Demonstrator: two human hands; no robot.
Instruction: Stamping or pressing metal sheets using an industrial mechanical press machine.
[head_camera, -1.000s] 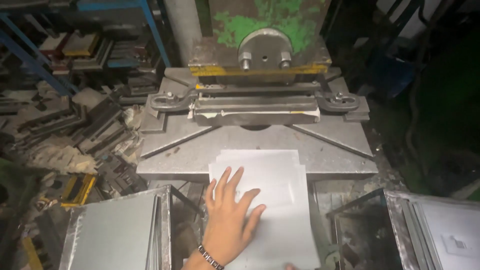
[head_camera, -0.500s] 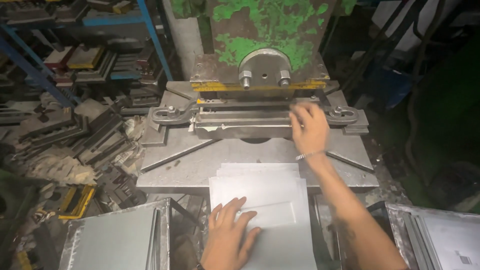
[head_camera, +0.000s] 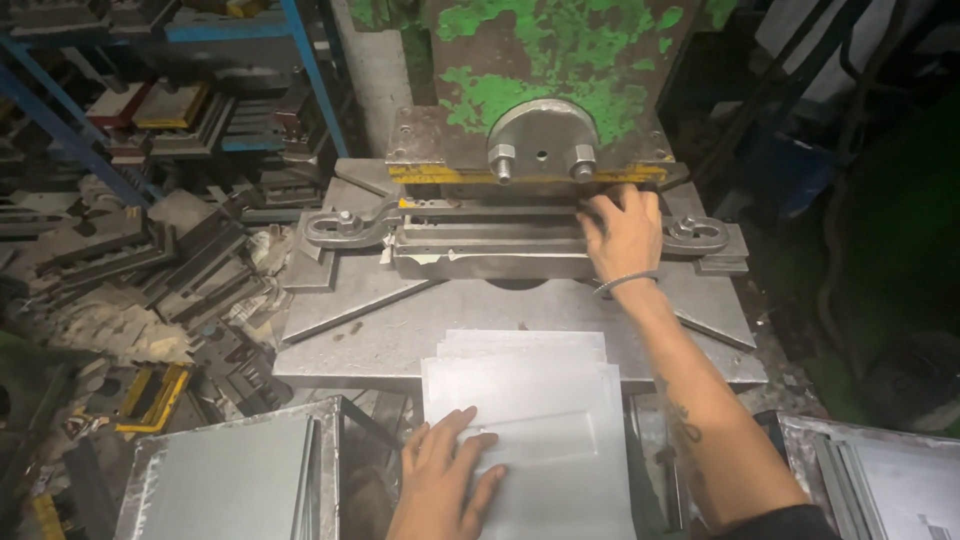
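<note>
Flat and spread, the left hand (head_camera: 440, 480) presses palm-down on the stack of thin pale-grey metal sheets (head_camera: 525, 420); its grip is wide, fingers fanned, closed around nothing. The stack lies on the grey steel bench (head_camera: 370, 340) of the press, just in front of the die, with its near end overhanging the bench edge toward the person. The top sheets sit slightly askew from those beneath, so several edges show at the far end.

The right hand (head_camera: 622, 232) reaches well beyond the stack to the grey steel die block (head_camera: 480, 250), fingers curled over its upper right edge under the yellow-painted strip (head_camera: 530, 174). Whether those fingers pinch a sheet there I cannot tell; the fingertips are hidden in the slot.

Behind the die rises the chipped green press body (head_camera: 560, 50) with a round steel plate and two bolts. Left of the stack stands a shiny metal box (head_camera: 235, 480); right of it, another metal tray with sheets (head_camera: 880, 480). Further left of the die, dark steel tooling is piled on blue shelving (head_camera: 150, 120).

By their look the sheets are light, stiff enough to stay flat yet springy, slick against one another and probably sharp-edged. A single sheet likely lifts best from the overhanging near end, slid off with a flat palm, then pinched.
</note>
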